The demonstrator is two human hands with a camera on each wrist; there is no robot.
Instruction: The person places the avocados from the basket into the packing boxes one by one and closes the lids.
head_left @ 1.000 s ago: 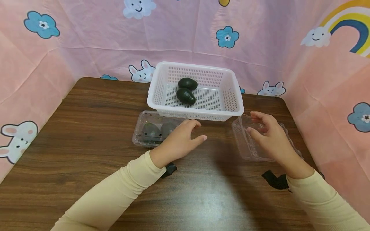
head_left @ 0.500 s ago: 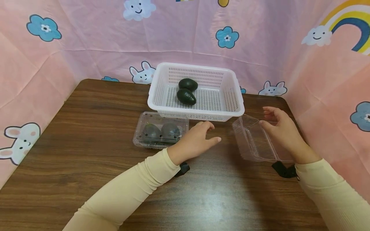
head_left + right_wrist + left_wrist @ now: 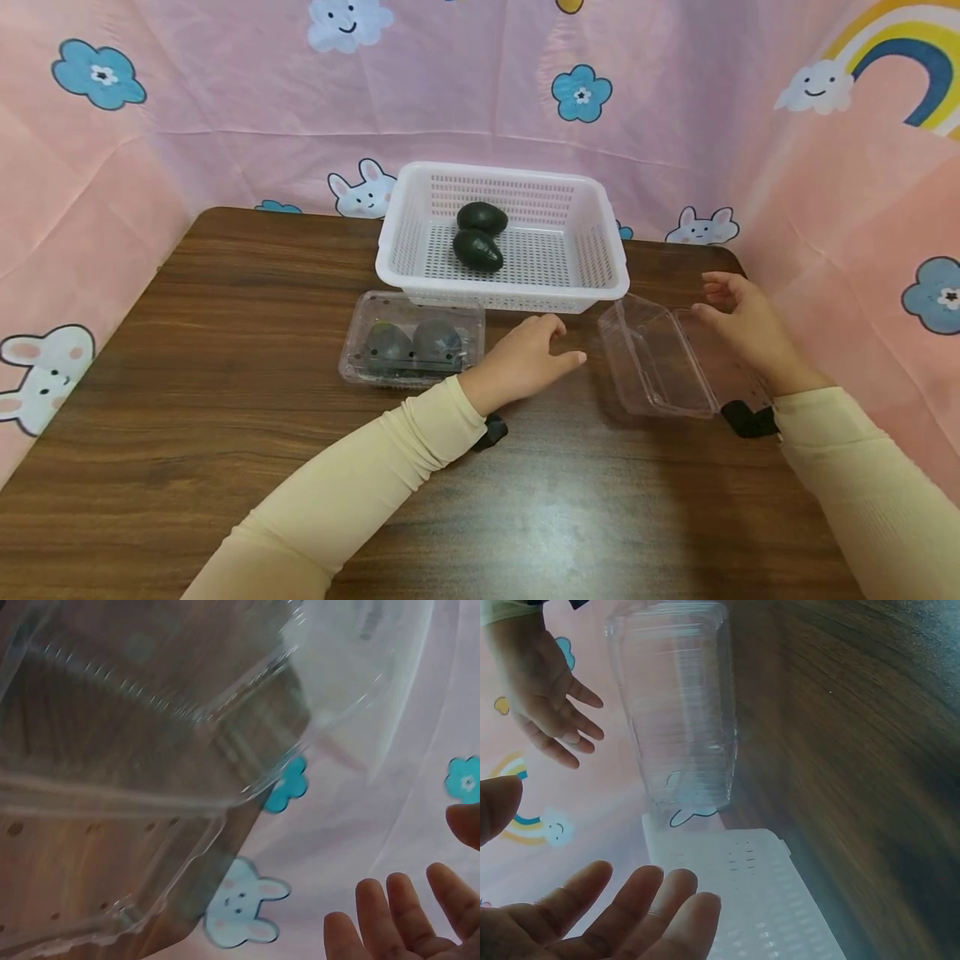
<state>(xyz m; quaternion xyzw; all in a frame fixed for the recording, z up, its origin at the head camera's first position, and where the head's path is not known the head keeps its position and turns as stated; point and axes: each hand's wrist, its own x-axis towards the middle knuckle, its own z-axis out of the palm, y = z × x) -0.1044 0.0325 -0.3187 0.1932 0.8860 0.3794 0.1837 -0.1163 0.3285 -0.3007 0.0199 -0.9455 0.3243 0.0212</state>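
Observation:
An open clear plastic clamshell box (image 3: 656, 358) stands at the right of the table, its hinged lid (image 3: 720, 367) folded out to the right. My right hand (image 3: 750, 329) hovers over that lid, fingers loosely bent and holding nothing. In the right wrist view its fingertips (image 3: 367, 900) are apart from the box. My left hand (image 3: 521, 362) is in mid-table with thumb and fingers spread, nothing between them; the left wrist view shows the box beyond its fingers (image 3: 679, 907). Left of this hand lies a closed clear clamshell box (image 3: 352, 350) with two dark avocados (image 3: 437, 340) inside.
A white perforated basket (image 3: 517, 293) stands at the back of the table, with two dark green avocados (image 3: 477, 250) in its left half. Patterned pink cloth (image 3: 465, 100) hangs behind and at both sides. Brown wooden tabletop (image 3: 187, 400) stretches along the left and front.
My left hand has moved right, off the closed box. My right hand has moved right and farther back, from over the open box's body to over its lid. The avocados have stayed put.

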